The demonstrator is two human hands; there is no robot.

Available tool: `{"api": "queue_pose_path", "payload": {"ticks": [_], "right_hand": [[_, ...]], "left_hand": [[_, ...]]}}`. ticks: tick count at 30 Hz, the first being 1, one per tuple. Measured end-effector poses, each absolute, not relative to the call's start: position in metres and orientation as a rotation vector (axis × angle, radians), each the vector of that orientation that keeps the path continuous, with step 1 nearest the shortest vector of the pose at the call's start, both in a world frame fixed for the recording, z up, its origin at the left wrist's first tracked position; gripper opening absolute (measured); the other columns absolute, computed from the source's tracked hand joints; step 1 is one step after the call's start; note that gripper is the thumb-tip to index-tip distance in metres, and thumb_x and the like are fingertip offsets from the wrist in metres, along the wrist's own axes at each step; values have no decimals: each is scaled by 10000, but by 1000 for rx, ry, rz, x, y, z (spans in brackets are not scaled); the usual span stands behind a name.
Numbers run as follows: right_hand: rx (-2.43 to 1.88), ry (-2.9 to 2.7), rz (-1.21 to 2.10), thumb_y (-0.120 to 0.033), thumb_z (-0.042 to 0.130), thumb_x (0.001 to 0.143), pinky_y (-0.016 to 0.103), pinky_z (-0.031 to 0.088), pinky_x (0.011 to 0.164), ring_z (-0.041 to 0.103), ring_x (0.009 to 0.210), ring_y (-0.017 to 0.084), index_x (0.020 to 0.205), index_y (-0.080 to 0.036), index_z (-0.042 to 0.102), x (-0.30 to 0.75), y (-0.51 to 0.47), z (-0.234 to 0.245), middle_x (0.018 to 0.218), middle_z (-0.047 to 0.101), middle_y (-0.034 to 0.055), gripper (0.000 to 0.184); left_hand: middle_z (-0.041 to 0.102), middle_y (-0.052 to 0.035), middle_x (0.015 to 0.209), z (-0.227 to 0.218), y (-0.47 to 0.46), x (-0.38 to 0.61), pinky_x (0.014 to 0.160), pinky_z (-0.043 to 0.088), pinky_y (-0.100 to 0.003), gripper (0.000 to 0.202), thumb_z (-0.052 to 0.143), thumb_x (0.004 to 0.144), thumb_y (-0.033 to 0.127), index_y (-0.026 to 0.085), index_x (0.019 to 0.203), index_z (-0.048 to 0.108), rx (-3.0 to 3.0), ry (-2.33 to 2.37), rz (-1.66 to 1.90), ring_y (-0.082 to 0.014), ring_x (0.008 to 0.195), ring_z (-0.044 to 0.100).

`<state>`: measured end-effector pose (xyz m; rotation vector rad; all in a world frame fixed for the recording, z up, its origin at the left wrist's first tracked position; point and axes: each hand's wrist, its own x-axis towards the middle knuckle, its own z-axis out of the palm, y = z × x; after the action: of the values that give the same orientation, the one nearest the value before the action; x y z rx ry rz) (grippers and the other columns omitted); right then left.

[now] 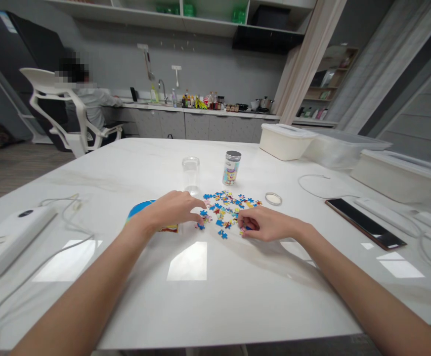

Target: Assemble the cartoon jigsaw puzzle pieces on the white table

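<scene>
From my remote seat, my left hand (174, 210) lies palm down with its fingers loosely bent. Its tips touch the left edge of a scatter of small, flat, blue and yellow cardboard jigsaw pieces (226, 206), and it grips nothing that I can see. Under its wrist lies a glossy blue printed card (140, 209), mostly covered. My right hand (265, 225) rests at the near right edge of the scatter, fingers curled in, with thumb and forefinger closed on one jigsaw piece (245, 228) against the table. The pieces lie loose between the two hands and just beyond them, on a smooth white marbled table (215, 296) that shines with window reflections. Beyond the scatter stands a clear cylindrical glass jar (191, 173), open and empty, and to its right a small jar with a grey metal lid and cartoon label (232, 168), closed. A clear round lid (274, 199) lies flat to the right of the pieces. Further right is a flat black phone (366, 223) on the table, and behind it three lidded rectangular plastic boxes, two white (285, 141) (397, 173) and one clear (345, 146); I cannot tell what is in them. At the near left sits a white rounded device (4, 237) with a thin cable. Far left, a person sits in a white chair (52, 106).
</scene>
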<state>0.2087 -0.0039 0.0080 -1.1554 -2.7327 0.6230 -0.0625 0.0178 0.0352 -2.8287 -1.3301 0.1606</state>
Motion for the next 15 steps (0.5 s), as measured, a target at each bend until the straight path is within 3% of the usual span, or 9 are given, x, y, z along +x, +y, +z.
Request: {"api": "queue_pose_path", "payload": {"ticks": [7, 15], "right_hand": [[-1152, -2738, 610, -255, 614, 796, 239, 363, 597, 490, 588, 108, 864, -176, 606, 208, -4, 7, 660, 562, -21, 105], [-1160, -2721, 649, -283, 629, 793, 240, 355, 577, 478, 584, 107, 871, -177, 596, 208, -3, 7, 667, 558, -19, 136]], "left_hand": [[705, -36, 857, 25, 17, -59, 641, 439, -252, 311, 549, 867, 427, 345, 1140, 671, -2908, -1429, 167, -205, 775, 666], [724, -95, 831, -2, 11, -31, 632, 458, -284, 349, 421, 961, 436, 234, 1152, 632, -2725, -1380, 9, -234, 772, 686]]}}
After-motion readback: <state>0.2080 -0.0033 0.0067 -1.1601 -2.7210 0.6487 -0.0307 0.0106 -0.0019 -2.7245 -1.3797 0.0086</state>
